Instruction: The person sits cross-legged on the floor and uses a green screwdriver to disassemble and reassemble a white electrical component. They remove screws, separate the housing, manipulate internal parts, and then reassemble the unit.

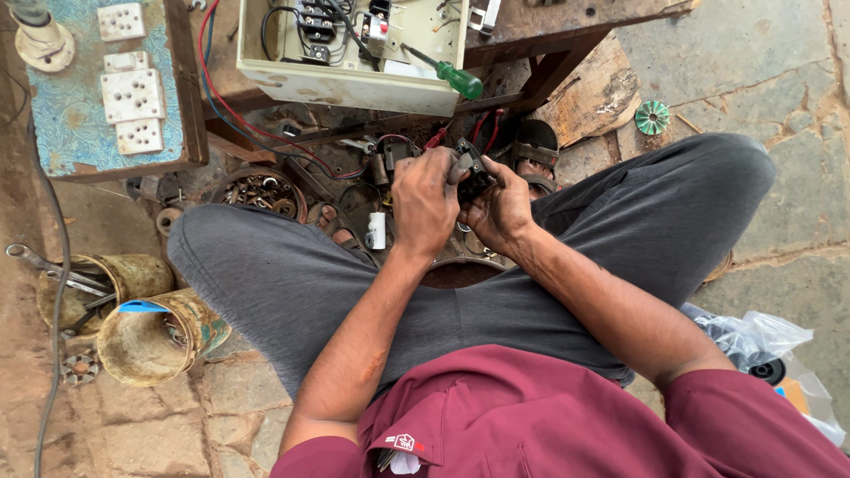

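1. Far left, a blue-patterned board carries white socket plates. Below it on the stone floor stand two rusty tins, the farther one holding spanners.

2. Next along, a low wooden desk bears an open cream electrical box. Inside it are black parts and loose wires, and a green-handled screwdriver lies across its front edge. Red and blue wires trail down from it towards the floor.

3. Under the desk lies a heap of metal scrap, with a round tray of rusty bits and a small white cylinder.

4. The left hand is cupped around a small black electrical part, its fingers curled shut and pinching it from the left side.

5. The right hand meets it from the other side, fingers pressed on the same part. Whether it also holds a small tool I cannot tell. The part sits between both hands, above the person's crossed legs and just in front of the desk.

6. Judging progress: the box is open with wiring exposed and the part is out in the hands, so the work looks mid-way. Nothing appears refitted or closed yet.

7. Right side: a sandalled foot, a green-and-white round disc on the floor, and a clear plastic bag with dark items by the person's hip.
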